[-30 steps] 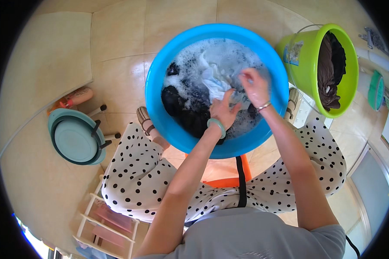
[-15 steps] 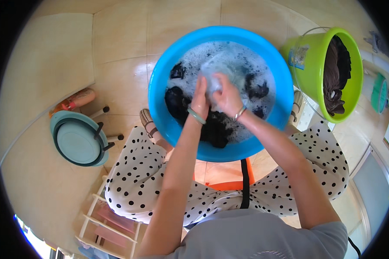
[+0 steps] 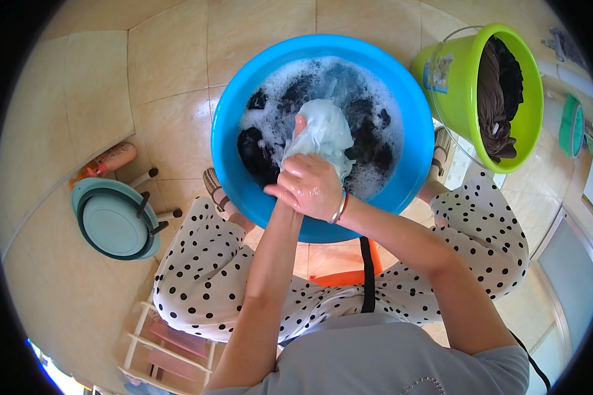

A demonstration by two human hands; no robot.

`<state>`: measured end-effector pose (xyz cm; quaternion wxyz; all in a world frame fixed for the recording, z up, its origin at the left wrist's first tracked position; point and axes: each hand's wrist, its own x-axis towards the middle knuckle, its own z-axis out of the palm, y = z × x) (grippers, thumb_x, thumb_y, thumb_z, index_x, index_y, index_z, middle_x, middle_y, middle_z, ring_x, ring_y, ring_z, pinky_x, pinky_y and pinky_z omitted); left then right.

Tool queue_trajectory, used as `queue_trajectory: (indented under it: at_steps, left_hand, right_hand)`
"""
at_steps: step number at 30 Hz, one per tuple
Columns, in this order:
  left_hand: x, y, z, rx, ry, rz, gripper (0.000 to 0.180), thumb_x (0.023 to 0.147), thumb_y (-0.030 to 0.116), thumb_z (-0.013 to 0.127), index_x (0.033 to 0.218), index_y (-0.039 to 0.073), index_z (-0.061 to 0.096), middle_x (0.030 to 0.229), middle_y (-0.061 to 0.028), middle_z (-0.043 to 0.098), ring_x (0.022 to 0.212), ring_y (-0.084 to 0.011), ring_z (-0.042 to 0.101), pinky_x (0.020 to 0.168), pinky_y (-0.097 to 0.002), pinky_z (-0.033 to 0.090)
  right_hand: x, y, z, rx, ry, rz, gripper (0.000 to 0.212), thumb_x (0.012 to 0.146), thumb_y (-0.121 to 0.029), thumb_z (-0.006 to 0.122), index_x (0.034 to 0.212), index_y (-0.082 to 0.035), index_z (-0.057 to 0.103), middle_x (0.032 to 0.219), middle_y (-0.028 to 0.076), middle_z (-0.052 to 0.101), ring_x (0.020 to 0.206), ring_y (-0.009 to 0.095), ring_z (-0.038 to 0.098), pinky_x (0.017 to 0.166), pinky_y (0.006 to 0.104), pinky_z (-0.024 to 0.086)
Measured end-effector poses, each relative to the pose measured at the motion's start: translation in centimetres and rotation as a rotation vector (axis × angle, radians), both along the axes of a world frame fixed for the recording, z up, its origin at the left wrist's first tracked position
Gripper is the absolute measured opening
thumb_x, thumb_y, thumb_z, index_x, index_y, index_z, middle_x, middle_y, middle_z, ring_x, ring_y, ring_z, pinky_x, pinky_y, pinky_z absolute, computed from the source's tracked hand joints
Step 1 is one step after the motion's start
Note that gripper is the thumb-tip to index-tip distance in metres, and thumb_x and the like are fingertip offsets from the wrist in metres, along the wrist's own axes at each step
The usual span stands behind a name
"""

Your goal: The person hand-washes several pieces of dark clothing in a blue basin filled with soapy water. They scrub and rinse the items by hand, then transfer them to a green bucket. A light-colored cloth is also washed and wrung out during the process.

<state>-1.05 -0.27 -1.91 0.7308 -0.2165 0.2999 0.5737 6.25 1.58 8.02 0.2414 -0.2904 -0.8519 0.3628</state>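
No lettering or number can be read. Toward two o'clock in the head view, a rectangular blue-and-whitish sticker (image 3: 438, 74) is stuck on the outer wall of the lime-green bucket (image 3: 461, 99); its print is too small and blurred to make out. Toward five o'clock, a curved row of small marks (image 3: 423, 378) on the grey T-shirt (image 3: 375, 362) forms no legible word.

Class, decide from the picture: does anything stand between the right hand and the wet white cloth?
Nothing visible does: the right hand appears to touch the lower end of the wet white cloth. What the hand covers is hidden.
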Motion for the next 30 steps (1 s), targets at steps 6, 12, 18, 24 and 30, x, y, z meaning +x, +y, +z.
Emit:
queue_trajectory:
  at_steps: [6, 12, 18, 24, 30]
  left_hand:
    - [0.7, -0.5, 0.6, -0.290, 0.530, 0.021, 0.041, 0.091, 0.034, 0.056, 0.115, 0.001, 0.057, 0.101, -0.0074, 0.062, 0.089, -0.0158, 0.058, 0.081, -0.0295, 0.048]
    - [0.7, 1.2, 4.1, -0.290, 0.822, -0.279, 0.047, 0.094, 0.039, 0.052, 0.123, 0.003, 0.053, 0.112, -0.0098, 0.060, 0.097, -0.0198, 0.059, 0.087, -0.0340, 0.047]
    - [-2.8, -0.3, 1.1, -0.218, 0.738, -0.189, 0.068, 0.096, 0.045, 0.048, 0.150, 0.018, 0.016, 0.149, -0.0156, 0.024, 0.131, -0.0348, 0.035, 0.104, -0.0455, 0.037]
    - [-2.9, -0.7, -1.0, -0.086, 0.600, -0.192, 0.067, 0.096, 0.047, 0.046, 0.150, 0.023, 0.014, 0.154, -0.0056, 0.016, 0.139, -0.0314, 0.022, 0.111, -0.0486, 0.023]
    - [-2.6, 0.9, -2.1, 0.109, 0.492, -0.094, 0.064, 0.094, 0.042, 0.052, 0.147, 0.017, 0.024, 0.140, -0.0088, 0.040, 0.125, -0.0248, 0.043, 0.106, -0.0413, 0.034]
  right_hand:
    - [0.5, 2.8, -3.2, -0.059, 0.147, -0.163, 0.011, 0.078, -0.012, 0.063, 0.070, -0.007, 0.057, 0.073, 0.010, 0.057, 0.065, 0.027, 0.060, 0.057, 0.0374, 0.049]
    - [3.8, 6.8, -11.7, -0.492, -0.452, -0.509, 0.039, 0.092, -0.031, 0.043, 0.075, -0.002, 0.063, 0.074, 0.021, 0.063, 0.068, 0.038, 0.062, 0.067, 0.0470, 0.049]
    - [4.9, 8.7, -12.2, -0.207, -0.665, -0.576, 0.044, 0.088, -0.041, 0.057, 0.117, -0.008, 0.052, 0.118, 0.020, 0.055, 0.079, 0.033, 0.065, 0.075, 0.0372, 0.053]
    - [4.3, 7.3, -14.0, -0.559, -0.911, -0.198, 0.059, 0.080, -0.022, 0.064, 0.133, -0.009, 0.042, 0.125, 0.022, 0.050, 0.089, 0.035, 0.063, 0.081, 0.0400, 0.052]
    - [2.5, 4.8, -10.0, -0.494, -0.037, -0.247, 0.037, 0.076, -0.015, 0.068, 0.109, -0.008, 0.056, 0.102, 0.017, 0.057, 0.098, 0.037, 0.055, 0.084, 0.0437, 0.045]
